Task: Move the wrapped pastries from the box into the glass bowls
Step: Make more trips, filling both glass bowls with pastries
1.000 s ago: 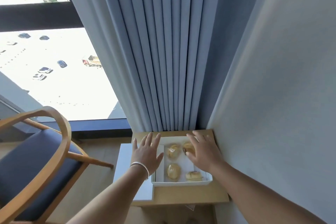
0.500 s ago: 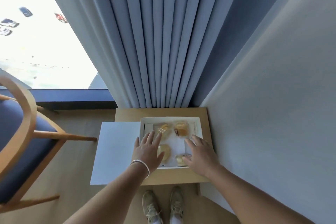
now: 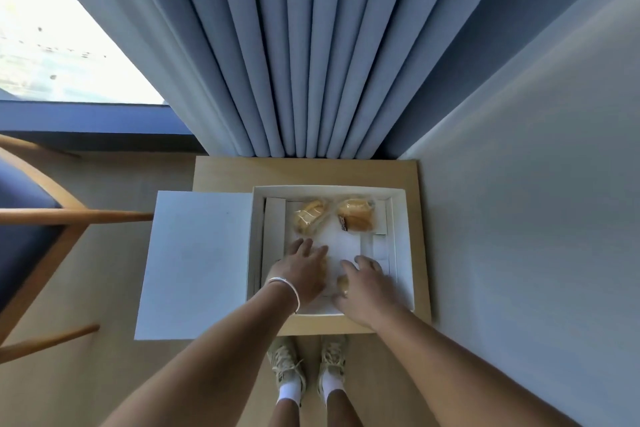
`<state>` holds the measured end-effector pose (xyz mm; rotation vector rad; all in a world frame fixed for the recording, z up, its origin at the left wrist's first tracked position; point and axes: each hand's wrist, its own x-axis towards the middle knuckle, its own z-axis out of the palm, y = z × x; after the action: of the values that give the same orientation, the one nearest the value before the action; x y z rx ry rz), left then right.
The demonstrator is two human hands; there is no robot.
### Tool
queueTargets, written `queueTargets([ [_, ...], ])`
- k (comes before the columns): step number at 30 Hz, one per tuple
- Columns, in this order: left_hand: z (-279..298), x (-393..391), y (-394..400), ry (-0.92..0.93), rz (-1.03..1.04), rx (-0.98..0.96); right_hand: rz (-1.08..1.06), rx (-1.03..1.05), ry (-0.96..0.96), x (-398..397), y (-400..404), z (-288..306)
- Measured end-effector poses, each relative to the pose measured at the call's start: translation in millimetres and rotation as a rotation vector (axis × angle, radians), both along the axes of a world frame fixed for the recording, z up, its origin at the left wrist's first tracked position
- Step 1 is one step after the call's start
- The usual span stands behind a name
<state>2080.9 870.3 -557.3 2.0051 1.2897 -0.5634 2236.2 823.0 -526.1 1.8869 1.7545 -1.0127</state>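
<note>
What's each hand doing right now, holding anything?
Left hand: fingers spread over a near pastry in the box; grip cannot be told.
Right hand: lies over the other near pastry; grip cannot be told.

Blue-grey curtains [image 3: 311, 55] hang in deep pleats down to the far edge of a small light-wood surface [image 3: 304, 172] tucked into the corner. A pale wall [image 3: 540, 204] runs along its right side. To the left, a bright window [image 3: 52, 42] sits above a dark sill [image 3: 86, 121]. A wooden chair [image 3: 45, 218] with a navy seat cushion [image 3: 20, 246] stands at the left edge, one rail reaching toward the surface. Below the surface's near edge, a pair of beige sneakers [image 3: 308, 367] with white socks [image 3: 289, 392] stands on the tan floor [image 3: 114, 381].
</note>
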Motion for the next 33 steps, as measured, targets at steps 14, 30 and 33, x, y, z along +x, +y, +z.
queueTargets([
  [14, -17.9, 22.5, 3.4, 0.089, -0.047, 0.009, -0.040, 0.024, -0.048, 5.6, 1.0, -1.9],
  [30, 184.8, -40.3, 17.4, -0.117, 0.199, 0.395, -0.005, 0.336, -0.059, -16.7, 29.7, 182.2],
  [33, 231.5, -68.6, 21.0, -0.116, 0.248, 0.461, 0.026, 0.445, -0.059, -32.2, 41.4, 223.7],
])
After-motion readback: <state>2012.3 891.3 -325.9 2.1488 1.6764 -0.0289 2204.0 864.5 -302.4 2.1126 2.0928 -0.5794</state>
